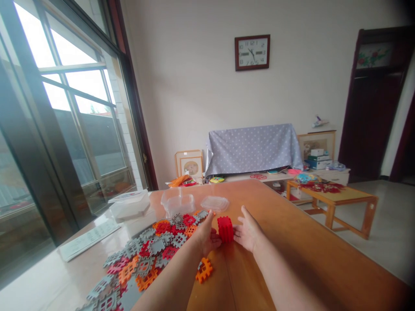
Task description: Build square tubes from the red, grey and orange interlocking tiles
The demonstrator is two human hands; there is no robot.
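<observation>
Two bare arms reach forward from the bottom edge, low over a brown tabletop (pixel 311 255); the left forearm (pixel 173 272) blocks part of a heap of flat, notched plastic pieces (pixel 158 246) in grey, red and orange. A loose orange piece (pixel 205 271) lies just right of that forearm. Farther out, the left hand (pixel 207 235) and right hand (pixel 248 230) face each other, thumbs raised and set apart from the fingers, so each grip is wide. Between them, on the tabletop, stands a red block (pixel 225 230) of notched pieces, fingers close at both sides; whether both hands press it is hard to tell. Beyond the heap sit a clear plastic container (pixel 178 204) and a shallow clear tray (pixel 214 203). Against the far wall, a dotted grey-blue cloth (pixel 254 149) drapes something wide, beneath a framed clock (pixel 252 52).
</observation>
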